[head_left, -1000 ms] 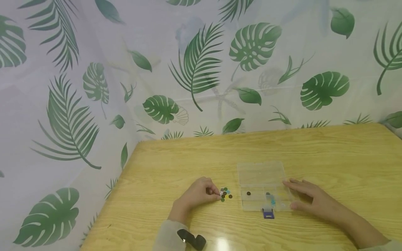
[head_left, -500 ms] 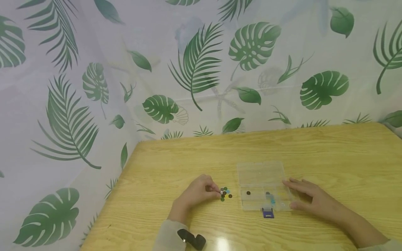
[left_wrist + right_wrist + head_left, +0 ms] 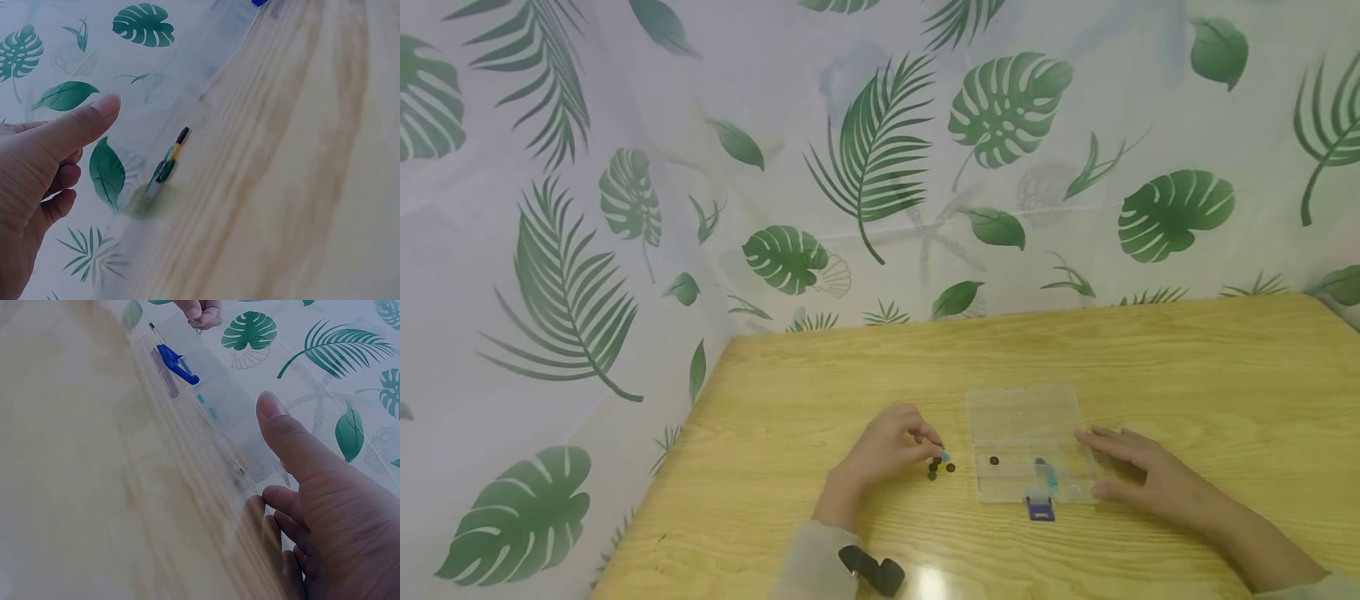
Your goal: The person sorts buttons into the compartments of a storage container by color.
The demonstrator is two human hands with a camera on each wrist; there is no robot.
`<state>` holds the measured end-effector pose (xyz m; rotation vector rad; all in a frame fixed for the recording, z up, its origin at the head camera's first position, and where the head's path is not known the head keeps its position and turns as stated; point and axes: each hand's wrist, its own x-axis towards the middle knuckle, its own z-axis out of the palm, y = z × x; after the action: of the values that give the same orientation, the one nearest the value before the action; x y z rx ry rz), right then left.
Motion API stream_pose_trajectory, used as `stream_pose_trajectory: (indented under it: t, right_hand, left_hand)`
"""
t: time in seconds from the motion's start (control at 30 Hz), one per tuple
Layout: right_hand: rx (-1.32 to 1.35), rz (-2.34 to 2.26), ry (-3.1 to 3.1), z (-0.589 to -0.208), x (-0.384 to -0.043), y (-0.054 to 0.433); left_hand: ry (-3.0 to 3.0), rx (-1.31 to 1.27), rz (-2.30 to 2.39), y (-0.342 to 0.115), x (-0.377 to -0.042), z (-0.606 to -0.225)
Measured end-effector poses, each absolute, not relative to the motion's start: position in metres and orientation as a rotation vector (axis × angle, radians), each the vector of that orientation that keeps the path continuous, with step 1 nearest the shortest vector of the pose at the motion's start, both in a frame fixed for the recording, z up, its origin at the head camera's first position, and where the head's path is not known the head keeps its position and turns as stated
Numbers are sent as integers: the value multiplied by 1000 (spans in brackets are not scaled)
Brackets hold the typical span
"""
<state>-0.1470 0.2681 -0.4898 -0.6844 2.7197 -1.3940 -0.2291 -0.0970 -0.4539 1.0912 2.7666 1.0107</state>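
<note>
Clear plastic makes up the one box (image 3: 1000, 485), its single lid (image 3: 1022, 414) laid back on the far side and one purple-blue latch (image 3: 1041, 508) hanging at its near edge; just left of the box, six loose discs (image 3: 933, 467) can be counted, three dark, one green, one yellow and one blue, though more may sit under the fingers, while inside the box one dark disc (image 3: 994, 461) lies in the left part, another (image 3: 1040, 462) near the middle, and the blue pieces (image 3: 1051, 481) toward the near side are too small to count. Two hands are at work: the left hand (image 3: 883, 446), left of the box, has thumb and forefinger nearly together over the far edge of the discs, and whether they pinch one I cannot tell; the right hand (image 3: 1131, 467) rests its relaxed fingers against the box's right edge, thumb apart, gripping nothing. Half a second ago the left fingertips were at the pile's left edge; now they are farther from the person, and a green disc and pale pieces seen there no longer show, while box and right hand have stayed put. Nearer than the box and to its left, a black strap (image 3: 871, 572) crosses a pale sleeve (image 3: 820, 560); wooden tabletop (image 3: 812, 375) surrounds the box, and leaf-printed cloth (image 3: 880, 150) hangs beyond it; the left fingers block part of the pile
</note>
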Motion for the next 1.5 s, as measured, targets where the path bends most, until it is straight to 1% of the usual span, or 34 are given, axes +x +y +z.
stream_pose_trajectory:
  t: [0.43,0.87,0.97,1.27,1.5]
  right_hand:
    - [-703,-1424,2708,-490,-147,269]
    - [-639,-1370,2740,-488,-147,269]
    - [-658,-1368,2746,-487,-147,269]
    - [-687,-1379,2746,-489,-148,268]
    - [-682,-1379,2742,-489,-148,268]
  left_hand:
    - [2795,1484,917,-45,-239,-458]
    - [2851,1817,904,0,-234,-462]
    - [2910,1816,847,9,-231,-460]
    - [2963,1561,671,19,-221,-456]
    - [2960,1544,728,16,-222,-457]
